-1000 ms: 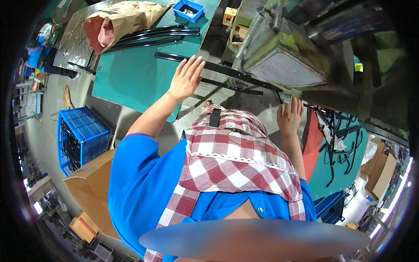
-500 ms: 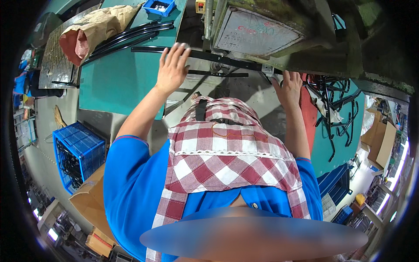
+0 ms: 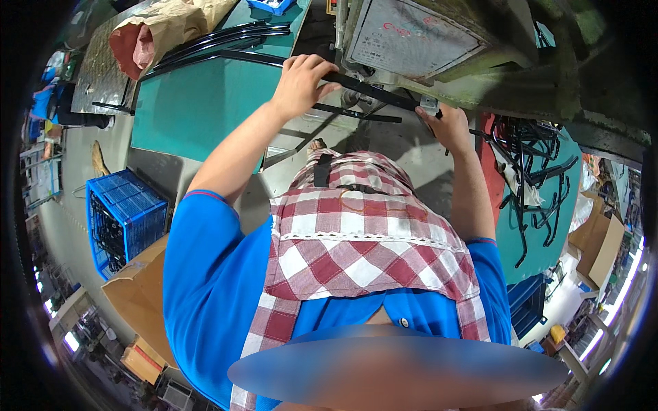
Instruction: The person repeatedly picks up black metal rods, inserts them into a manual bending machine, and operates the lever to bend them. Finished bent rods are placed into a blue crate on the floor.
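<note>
My left hand (image 3: 299, 89) is closed over a long black metal bar (image 3: 378, 94), which slopes down to the right beneath a worn green machine (image 3: 552, 81). My right hand (image 3: 450, 125) grips the same bar near its right part, thumb on the bar, beside a small silver block (image 3: 430, 104). Part of the bar is hidden behind my left fingers. A metal plate with red marks (image 3: 415, 38) is on the machine's front. A second thinner black bar (image 3: 373, 118) lies lower, behind and between my hands.
A green tabletop (image 3: 178, 116) holds black bars, a paper sack (image 3: 175, 24) and a blue bin (image 3: 271, 5). At right, bent black tubes (image 3: 534, 164) lie on another table. At left stand a blue crate (image 3: 127, 212) and cardboard box (image 3: 133, 301). Another person (image 3: 48, 103) is at far left.
My left hand has moved right and its fingers have curled over the bar. My right hand has closed on the bar, whose left part now sits higher.
</note>
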Motion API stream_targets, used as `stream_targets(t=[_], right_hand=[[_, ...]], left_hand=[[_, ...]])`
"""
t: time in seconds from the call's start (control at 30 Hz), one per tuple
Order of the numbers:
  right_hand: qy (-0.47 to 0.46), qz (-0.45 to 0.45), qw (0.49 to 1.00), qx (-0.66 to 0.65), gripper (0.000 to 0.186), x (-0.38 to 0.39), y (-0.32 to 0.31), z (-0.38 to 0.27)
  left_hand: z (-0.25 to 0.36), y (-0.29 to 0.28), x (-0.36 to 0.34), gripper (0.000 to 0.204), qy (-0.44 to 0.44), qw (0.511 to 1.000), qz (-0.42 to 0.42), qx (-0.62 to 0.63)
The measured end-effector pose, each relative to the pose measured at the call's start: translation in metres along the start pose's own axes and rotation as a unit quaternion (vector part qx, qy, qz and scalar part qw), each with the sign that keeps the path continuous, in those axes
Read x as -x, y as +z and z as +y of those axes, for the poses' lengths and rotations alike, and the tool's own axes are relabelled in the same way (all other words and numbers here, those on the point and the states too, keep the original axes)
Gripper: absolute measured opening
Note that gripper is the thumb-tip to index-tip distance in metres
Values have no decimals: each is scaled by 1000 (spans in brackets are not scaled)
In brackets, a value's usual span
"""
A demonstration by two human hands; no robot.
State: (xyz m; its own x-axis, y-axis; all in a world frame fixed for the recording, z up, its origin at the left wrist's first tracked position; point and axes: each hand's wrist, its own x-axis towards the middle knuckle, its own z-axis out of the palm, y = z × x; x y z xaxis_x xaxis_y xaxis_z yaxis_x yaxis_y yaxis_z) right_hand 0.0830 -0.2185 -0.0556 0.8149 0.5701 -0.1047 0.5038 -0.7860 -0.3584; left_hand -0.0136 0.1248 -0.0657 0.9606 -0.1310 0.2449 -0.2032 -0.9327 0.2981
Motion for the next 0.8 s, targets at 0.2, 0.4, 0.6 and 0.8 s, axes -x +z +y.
stream_targets(t=[0.2, 0.4, 0.6, 0.8], right_hand=[[132, -244, 949, -149, 53, -46, -6, 7], [95, -205, 905, -361, 39, -49, -10, -8], [-48, -120, 954, -270, 45, -49, 4, -20], [-26, -130, 983, -130, 48, -42, -14, -24]], left_hand=[[-72, 26, -44, 38, -58, 945, -186, 263], [-85, 4, -49, 42, -130, 910, -249, 306], [-106, 8, -24, 45, -100, 945, -236, 202], [-70, -28, -14, 51, -202, 946, -254, 4]])
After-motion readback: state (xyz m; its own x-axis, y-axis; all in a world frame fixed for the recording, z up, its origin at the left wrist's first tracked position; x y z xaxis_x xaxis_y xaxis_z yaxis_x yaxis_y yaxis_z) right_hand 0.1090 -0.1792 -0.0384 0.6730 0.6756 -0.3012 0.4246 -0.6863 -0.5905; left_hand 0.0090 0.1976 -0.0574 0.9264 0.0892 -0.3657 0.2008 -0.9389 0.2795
